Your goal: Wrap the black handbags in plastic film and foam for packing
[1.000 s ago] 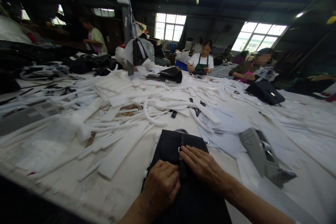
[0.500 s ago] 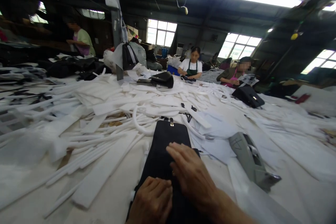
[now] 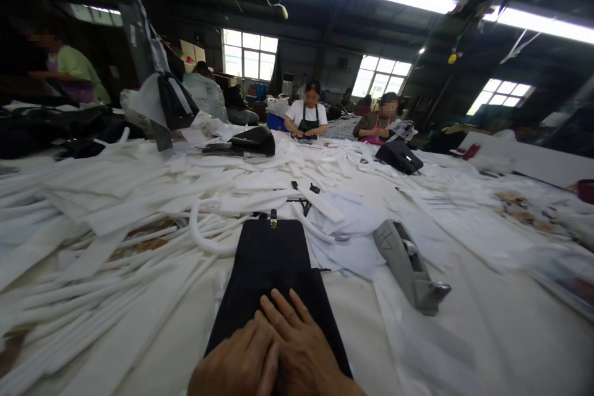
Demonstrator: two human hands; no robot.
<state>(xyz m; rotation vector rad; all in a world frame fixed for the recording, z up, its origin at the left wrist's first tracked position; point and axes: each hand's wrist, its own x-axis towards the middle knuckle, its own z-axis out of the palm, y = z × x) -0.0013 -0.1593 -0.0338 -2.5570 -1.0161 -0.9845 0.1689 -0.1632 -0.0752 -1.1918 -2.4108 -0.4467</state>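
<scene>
Black bag (image 3: 271,253) lies on desk (image 3: 364,315), centre front. Right hand (image 3: 301,343) flat on it, fingers extended, gripping nothing; left hand (image 3: 234,356) overlaps right, fingers bent, cannot tell grip. White foam strips (image 3: 148,303) crowd left; curved tube (image 3: 195,230) just beside bag's far left corner. Grey tape dispenser (image 3: 400,260) at right; desk surface shows between it and bag.

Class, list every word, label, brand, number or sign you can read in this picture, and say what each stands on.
Clearly readable text: none.
Tape dispenser: a dark, hand-drawn-looking mark on its side, too unclear to quote.
Clasp at the far end of the black bag: too small to tell whether it bears lettering.
</scene>
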